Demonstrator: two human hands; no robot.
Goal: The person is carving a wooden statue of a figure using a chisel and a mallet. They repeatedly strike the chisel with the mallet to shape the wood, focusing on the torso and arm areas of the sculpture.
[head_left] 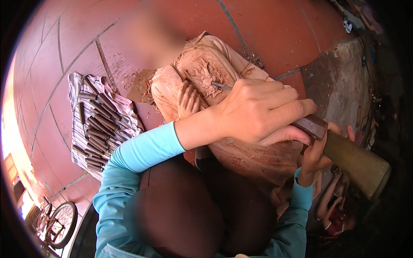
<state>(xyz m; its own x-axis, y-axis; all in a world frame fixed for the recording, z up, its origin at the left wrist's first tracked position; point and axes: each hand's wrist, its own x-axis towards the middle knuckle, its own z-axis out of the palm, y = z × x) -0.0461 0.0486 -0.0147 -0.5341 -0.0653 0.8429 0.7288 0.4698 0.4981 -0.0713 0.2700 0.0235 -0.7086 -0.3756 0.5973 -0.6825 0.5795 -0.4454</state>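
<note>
currently, i see my left hand (pixel 258 109) with fingers curled around a dark brown, wooden-handled chisel (pixel 312 126), its metal shaft pointing left over the pale, carved wooden figure (pixel 206 73) ahead. on the right, my right hand's (pixel 317 155) fingers wrap a tapered, olive-brown mallet (pixel 357 165). far left, dark-handled tools (pixel 101 122) lie on striped cloth (pixel 76 133).

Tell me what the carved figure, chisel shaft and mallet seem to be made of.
Carved figure: most likely bare wood, matte and reddish-tan, with cut marks and shavings nearby.
Chisel shaft: probably metal, grey, thin and straight.
Mallet: perhaps wood, smooth, olive-brown with slight sheen; no clear grain shows, so it stays open.
</note>
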